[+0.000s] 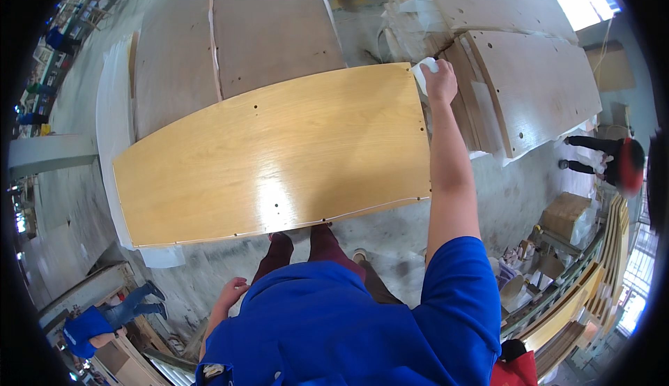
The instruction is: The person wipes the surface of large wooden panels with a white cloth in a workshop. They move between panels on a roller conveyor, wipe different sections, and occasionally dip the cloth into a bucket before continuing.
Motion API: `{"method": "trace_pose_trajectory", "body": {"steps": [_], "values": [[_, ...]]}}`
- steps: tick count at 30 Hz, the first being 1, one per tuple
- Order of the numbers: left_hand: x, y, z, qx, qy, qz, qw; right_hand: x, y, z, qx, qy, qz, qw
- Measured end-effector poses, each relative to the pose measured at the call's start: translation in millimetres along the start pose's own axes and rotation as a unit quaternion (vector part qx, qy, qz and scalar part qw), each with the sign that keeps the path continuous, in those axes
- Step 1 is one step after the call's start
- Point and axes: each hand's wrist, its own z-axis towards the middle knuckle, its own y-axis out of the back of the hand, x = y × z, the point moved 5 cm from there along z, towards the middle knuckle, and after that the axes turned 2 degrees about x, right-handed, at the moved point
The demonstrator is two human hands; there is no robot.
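In the head view, we see the yellow board (279, 142) lying in front of us, between and beyond our hands. Our right hand (442, 85) is clamped on a white wad (421, 78) at the board's far right corner. Our left hand (235, 292) hangs low beside our waist, apart from the board; we cannot tell whether its fingers are closed.

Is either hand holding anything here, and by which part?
The right hand holds a white piece, material unclear, by its right side, at the far right corner of the yellowish panel. The left hand shows nothing held.
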Motion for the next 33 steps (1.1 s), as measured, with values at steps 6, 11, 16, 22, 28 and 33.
{"method": "trace_pose_trajectory", "body": {"steps": [6,11,16,22,28,33], "values": [[-3.4,0.1,7.9,-0.011,-0.010,-0.042,0.999,2.5,-6.1,4.4,0.028,0.030,-0.009,0.999],[-3.5,-0.9,8.4,0.000,-0.003,-0.023,1.000,5.9,-6.2,2.8,0.030,0.031,-0.008,0.999],[-4.0,2.7,13.8,-0.003,-0.041,-0.009,0.999,-3.4,3.9,-11.4,0.032,0.014,-0.015,0.999],[-6.3,5.4,26.5,0.011,-0.058,0.013,0.998,-23.4,24.3,-47.2,0.045,-0.008,-0.010,0.999],[-4.9,8.9,38.3,0.022,-0.060,0.043,0.997,-50.4,48.7,-89.8,0.069,-0.035,-0.030,0.997],[-2.9,7.6,41.9,0.032,-0.056,0.048,0.997,-63.7,60.1,-113.7,0.071,-0.026,-0.030,0.997]]}}
